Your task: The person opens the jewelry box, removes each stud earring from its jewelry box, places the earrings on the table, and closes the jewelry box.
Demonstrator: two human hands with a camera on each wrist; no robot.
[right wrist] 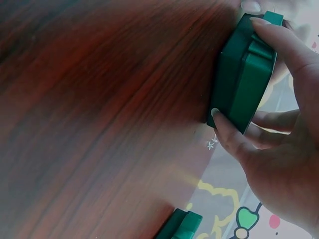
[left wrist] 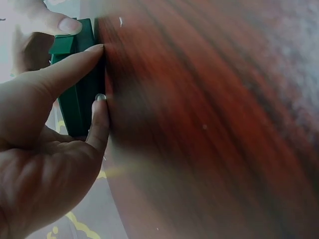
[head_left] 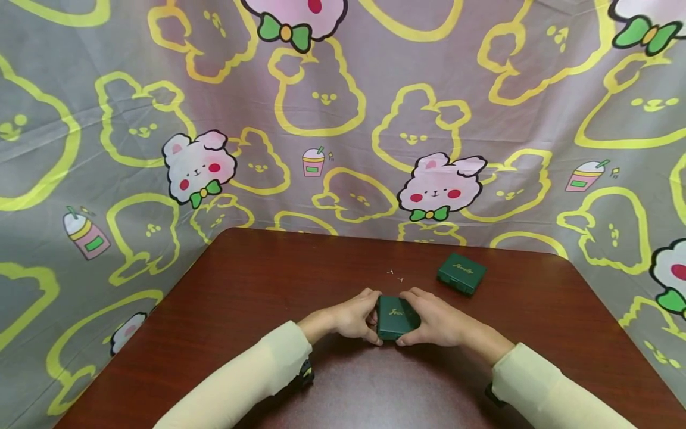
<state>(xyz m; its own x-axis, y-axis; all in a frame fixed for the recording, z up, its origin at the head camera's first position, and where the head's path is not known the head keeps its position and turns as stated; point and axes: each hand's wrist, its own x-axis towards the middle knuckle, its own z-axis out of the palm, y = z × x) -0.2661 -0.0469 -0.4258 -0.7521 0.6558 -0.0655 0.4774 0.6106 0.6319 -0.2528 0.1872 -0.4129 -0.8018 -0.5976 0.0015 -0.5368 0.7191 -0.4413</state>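
The left hand (head_left: 351,316) and right hand (head_left: 442,319) hold a green box (head_left: 395,325) on the table (head_left: 257,274) between curled fingers and thumbs; the wrist views show its front catch (right wrist: 261,49), the head view its gold lettering (head_left: 396,312) and the whole second box (head_left: 462,274), of which the right wrist view shows only one end

In front of me I have the table (head_left: 241,286). On it, between my left hand (head_left: 354,316) and my right hand (head_left: 442,320), is the first box (head_left: 393,322), and my hands touch it from both sides. Behind this box, farther from me, lie the far small piece (head_left: 390,272) and, just to its right, the near small piece (head_left: 400,279). To the right of them, beyond my right hand, lies the second box (head_left: 462,272), apart from the first. The cloth (head_left: 343,202) hangs behind the table and along both sides.
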